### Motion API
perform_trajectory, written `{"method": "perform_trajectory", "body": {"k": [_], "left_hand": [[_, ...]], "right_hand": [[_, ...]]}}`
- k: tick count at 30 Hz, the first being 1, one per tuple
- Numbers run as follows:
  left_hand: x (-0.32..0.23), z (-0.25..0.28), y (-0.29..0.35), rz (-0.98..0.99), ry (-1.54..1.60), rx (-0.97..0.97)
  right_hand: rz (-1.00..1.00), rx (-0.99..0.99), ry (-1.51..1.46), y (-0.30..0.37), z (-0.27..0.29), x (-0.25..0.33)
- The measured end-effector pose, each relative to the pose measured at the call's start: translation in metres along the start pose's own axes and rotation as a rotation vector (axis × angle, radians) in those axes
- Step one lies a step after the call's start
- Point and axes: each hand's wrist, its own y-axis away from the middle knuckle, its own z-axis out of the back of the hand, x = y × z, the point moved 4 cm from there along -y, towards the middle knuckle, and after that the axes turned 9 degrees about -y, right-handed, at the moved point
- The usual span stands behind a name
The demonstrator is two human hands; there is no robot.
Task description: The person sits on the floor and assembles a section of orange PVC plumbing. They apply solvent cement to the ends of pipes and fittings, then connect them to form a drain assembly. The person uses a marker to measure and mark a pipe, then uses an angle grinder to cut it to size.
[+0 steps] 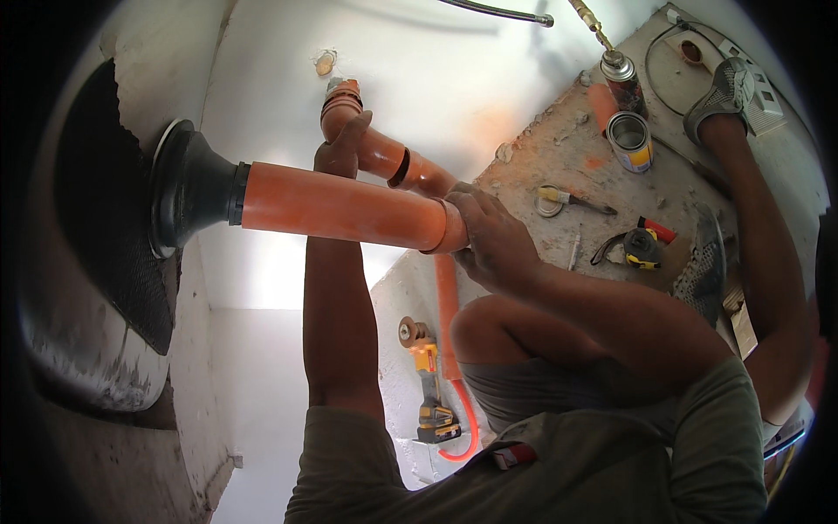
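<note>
Straight pipe: the smooth orange plastic tube (340, 206) lies across the middle of the view, passing in front of the left forearm.
Black end: a flared black funnel-shaped fitting (196, 190) caps its left end; whether the broad rim touches the dark rough-faced panel (109, 192) I cannot tell.
Left hand (339, 155): curled round the glossy orange bent pipe (380, 155) near the white wall (271, 96), thumb laid up along it.
Right hand (495, 237): fingers bent onto the short orange collar (451, 229) at the tube's right end, pinching its rim; the farther fingertips are hidden.
Weight: probably light for its length, being hollow — the black fitting may make the left end heavier.
Stiffness: the tube should be rigid, turning as one piece rather than flexing.
Surface: smooth and likely slippery under dusty fingers.
Fragility: sturdy along the barrel; a knock could chip the collar's edge.
Best hold: a full wrap at mid-barrel, with the other palm steadying the collar — the black rim looks an awkward grip.
</note>
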Motion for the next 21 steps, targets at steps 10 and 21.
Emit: {"method": "perform_trajectory", "body": {"k": [10, 21], "left_hand": [[0.021, -0.004, -0.024, -0.005, 0.021, -0.077], [0.013, -0.021, 0.004, 0.349, 0.494, 0.275]], "right_hand": [[-0.011, -0.005, 0.006, -0.001, 0.000, 0.000], [0.032, -0.058, 0.034, -0.001, 0.005, 0.005]]}}
